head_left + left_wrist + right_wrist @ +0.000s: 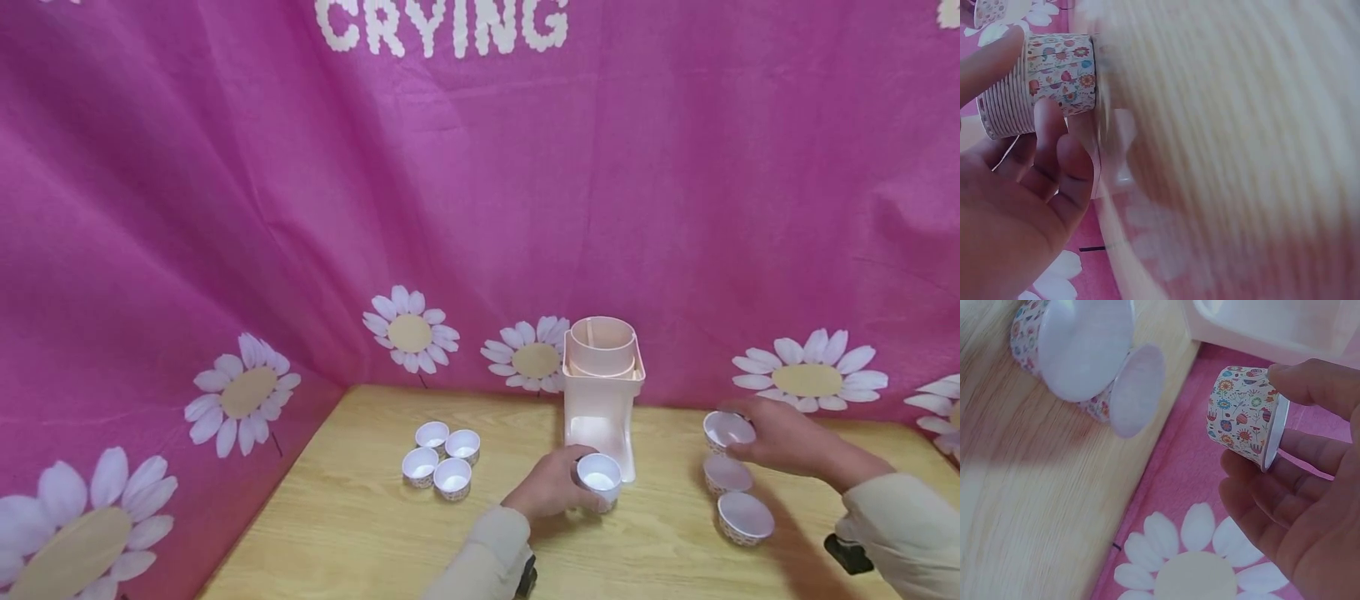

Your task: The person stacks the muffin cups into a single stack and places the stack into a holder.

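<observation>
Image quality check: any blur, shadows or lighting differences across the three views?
Head: brightest, mostly crisp, soft shadow on the tabletop beside the right sleeve; left wrist: dim, tabletop smeared with streaky blur, but the left hand and its stack of paper cups fairly sharp; right wrist: dim, print readable on the patterned cup in the right hand.

Rm type can't be told; a screened-off tabletop set-up is seen. Wood-grain table (360,542) is closed in at back & L by pink cloth (480,183), printed w/ daisies (410,332) & white lettering (461,30) ("CRYING"); cups (452,482) & plastic stand (598,402) are set out.
</observation>
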Available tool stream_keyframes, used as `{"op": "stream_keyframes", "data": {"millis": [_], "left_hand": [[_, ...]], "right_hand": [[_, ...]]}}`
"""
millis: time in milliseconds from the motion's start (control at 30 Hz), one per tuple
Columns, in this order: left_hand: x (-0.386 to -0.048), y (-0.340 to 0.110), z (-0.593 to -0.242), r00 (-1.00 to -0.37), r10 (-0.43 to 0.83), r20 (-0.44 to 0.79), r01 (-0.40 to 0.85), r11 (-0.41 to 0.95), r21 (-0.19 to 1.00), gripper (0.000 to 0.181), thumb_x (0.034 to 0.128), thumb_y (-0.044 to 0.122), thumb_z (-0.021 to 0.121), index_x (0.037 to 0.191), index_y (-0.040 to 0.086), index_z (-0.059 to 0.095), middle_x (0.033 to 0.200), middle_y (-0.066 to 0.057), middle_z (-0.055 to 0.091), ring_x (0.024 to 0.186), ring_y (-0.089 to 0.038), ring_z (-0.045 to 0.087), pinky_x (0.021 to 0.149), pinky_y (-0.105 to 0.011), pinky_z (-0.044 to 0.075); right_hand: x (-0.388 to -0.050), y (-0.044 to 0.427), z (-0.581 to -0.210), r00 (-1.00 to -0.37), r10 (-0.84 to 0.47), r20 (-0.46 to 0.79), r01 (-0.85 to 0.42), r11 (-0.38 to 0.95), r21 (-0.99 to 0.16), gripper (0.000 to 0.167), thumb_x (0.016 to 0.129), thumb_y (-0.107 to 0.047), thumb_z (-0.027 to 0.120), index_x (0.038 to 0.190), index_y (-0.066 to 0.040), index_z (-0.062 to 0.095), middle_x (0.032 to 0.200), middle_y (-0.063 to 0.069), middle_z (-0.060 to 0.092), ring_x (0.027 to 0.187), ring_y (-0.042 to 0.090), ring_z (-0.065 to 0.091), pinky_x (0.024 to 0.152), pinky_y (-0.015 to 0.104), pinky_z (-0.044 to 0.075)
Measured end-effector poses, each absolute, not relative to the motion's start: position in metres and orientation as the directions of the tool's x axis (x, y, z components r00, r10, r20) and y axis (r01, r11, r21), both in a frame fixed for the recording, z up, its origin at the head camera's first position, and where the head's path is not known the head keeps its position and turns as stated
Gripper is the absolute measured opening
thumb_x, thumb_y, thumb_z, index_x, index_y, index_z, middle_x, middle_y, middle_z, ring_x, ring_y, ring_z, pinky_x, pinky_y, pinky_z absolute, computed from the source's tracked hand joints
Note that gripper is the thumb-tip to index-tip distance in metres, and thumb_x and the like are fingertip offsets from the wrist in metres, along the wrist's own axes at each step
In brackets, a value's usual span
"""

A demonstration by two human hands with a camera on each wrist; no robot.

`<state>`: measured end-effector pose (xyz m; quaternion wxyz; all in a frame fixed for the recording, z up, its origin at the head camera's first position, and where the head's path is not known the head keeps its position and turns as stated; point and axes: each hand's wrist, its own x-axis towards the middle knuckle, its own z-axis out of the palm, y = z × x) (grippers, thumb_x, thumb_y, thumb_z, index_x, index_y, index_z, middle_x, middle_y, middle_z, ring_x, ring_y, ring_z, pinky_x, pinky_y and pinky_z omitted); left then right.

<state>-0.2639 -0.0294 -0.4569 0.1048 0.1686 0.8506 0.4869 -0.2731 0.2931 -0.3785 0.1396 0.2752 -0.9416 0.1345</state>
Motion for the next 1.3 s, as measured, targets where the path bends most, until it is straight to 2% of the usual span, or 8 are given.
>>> {"op": "stream_keyframes", "data": {"millis": [133, 333, 433, 633, 1000, 1200, 1300], "left_hand": [[-0.262, -0.029, -0.459, -0.916, 0.402, 0.007, 0.204, 0.449, 0.870, 0.060, 0.0679, 0.008, 0.089, 0.122, 0.015, 0.064, 0.100, 0.003, 0.070, 0.088, -0.003, 0.058, 0.086, -0.022, 0.047], [-0.261, -0.031, -0.459, -0.907, 0.420, -0.001, 0.201, 0.435, 0.878, 0.070, 0.0704, 0.011, 0.088, 0.133, 0.011, 0.057, 0.102, -0.001, 0.072, 0.088, -0.002, 0.059, 0.087, -0.021, 0.047], [-0.261, -0.030, -0.458, -0.904, 0.427, -0.014, 0.185, 0.420, 0.888, 0.066, 0.0711, 0.010, 0.087, 0.131, 0.012, 0.059, 0.101, -0.002, 0.073, 0.086, -0.003, 0.060, 0.084, -0.021, 0.047], [-0.262, -0.029, -0.459, -0.921, 0.386, -0.046, 0.143, 0.446, 0.884, 0.055, 0.0685, 0.012, 0.089, 0.118, 0.021, 0.067, 0.093, 0.002, 0.072, 0.082, -0.004, 0.060, 0.073, -0.022, 0.046], [-0.263, -0.028, -0.458, -0.923, 0.383, -0.038, 0.175, 0.507, 0.844, 0.054, 0.0692, 0.016, 0.089, 0.119, 0.021, 0.068, 0.091, 0.004, 0.071, 0.080, -0.004, 0.058, 0.072, -0.021, 0.045], [-0.261, -0.028, -0.458, -0.922, 0.384, -0.037, 0.179, 0.512, 0.840, 0.054, 0.0701, 0.016, 0.089, 0.119, 0.020, 0.067, 0.091, 0.003, 0.071, 0.078, -0.003, 0.058, 0.070, -0.020, 0.046], [-0.261, -0.028, -0.458, -0.924, 0.381, -0.037, 0.178, 0.512, 0.840, 0.054, 0.0700, 0.016, 0.089, 0.119, 0.021, 0.067, 0.092, 0.003, 0.072, 0.079, -0.003, 0.058, 0.070, -0.021, 0.046]], "right_hand": [[-0.272, 0.288, -0.378, -0.794, -0.495, 0.353, -0.574, 0.802, -0.167, 0.050, 0.066, -0.018, 0.085, 0.106, 0.007, 0.068, 0.094, 0.011, 0.073, 0.082, 0.024, 0.066, 0.072, 0.039, 0.052], [-0.271, 0.279, -0.376, -0.779, -0.506, 0.371, -0.595, 0.784, -0.180, 0.049, 0.068, -0.017, 0.084, 0.108, 0.006, 0.068, 0.096, 0.010, 0.073, 0.086, 0.026, 0.068, 0.076, 0.040, 0.054], [-0.271, 0.273, -0.375, -0.777, -0.508, 0.370, -0.601, 0.775, -0.198, 0.048, 0.069, -0.016, 0.083, 0.109, 0.005, 0.068, 0.098, 0.010, 0.073, 0.089, 0.026, 0.068, 0.078, 0.041, 0.054], [-0.269, 0.261, -0.377, -0.775, -0.516, 0.366, -0.609, 0.764, -0.214, 0.049, 0.069, -0.016, 0.083, 0.109, 0.007, 0.068, 0.099, 0.015, 0.072, 0.092, 0.031, 0.067, 0.080, 0.046, 0.054], [-0.262, 0.240, -0.369, -0.787, -0.512, 0.343, -0.599, 0.769, -0.225, 0.050, 0.072, -0.022, 0.081, 0.113, 0.002, 0.068, 0.102, 0.012, 0.072, 0.092, 0.028, 0.067, 0.080, 0.043, 0.053], [-0.261, 0.222, -0.365, -0.804, -0.516, 0.295, -0.590, 0.754, -0.288, 0.050, 0.074, -0.021, 0.081, 0.116, 0.002, 0.067, 0.106, 0.012, 0.072, 0.096, 0.028, 0.067, 0.083, 0.044, 0.053], [-0.259, 0.212, -0.364, -0.791, -0.538, 0.291, -0.610, 0.731, -0.306, 0.050, 0.075, -0.020, 0.080, 0.118, 0.001, 0.067, 0.109, 0.013, 0.072, 0.098, 0.028, 0.067, 0.085, 0.045, 0.053]]}}
